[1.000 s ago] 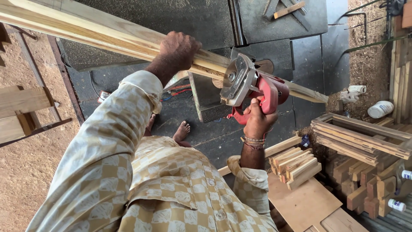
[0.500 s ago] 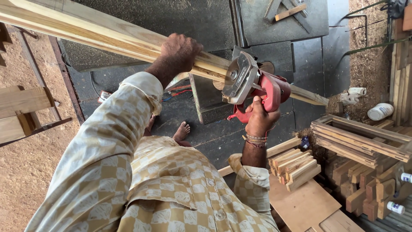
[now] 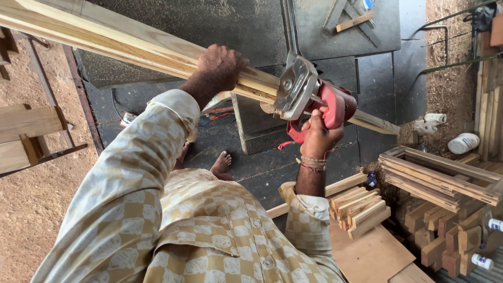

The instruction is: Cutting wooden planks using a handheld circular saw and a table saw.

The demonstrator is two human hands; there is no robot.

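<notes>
A long pale wooden plank (image 3: 105,39) runs from the upper left across to the right over a dark metal workbench (image 3: 220,15). My left hand (image 3: 220,65) grips the plank from above near its middle. My right hand (image 3: 317,137) holds the handle of a red power saw (image 3: 314,99), whose grey metal guard sits against the plank just right of my left hand. My bare foot (image 3: 221,162) shows below on the dark floor.
Short cut wood blocks (image 3: 359,207) lie stacked at the right, with a wooden frame (image 3: 440,175) and more offcuts (image 3: 450,236) beyond. A white container (image 3: 463,142) sits near sawdust. Wooden pieces (image 3: 26,131) rest at the left on sawdust-covered ground.
The saw has slid a little leftward along the plank, toward my left hand. My left hand has stayed put on the plank.
</notes>
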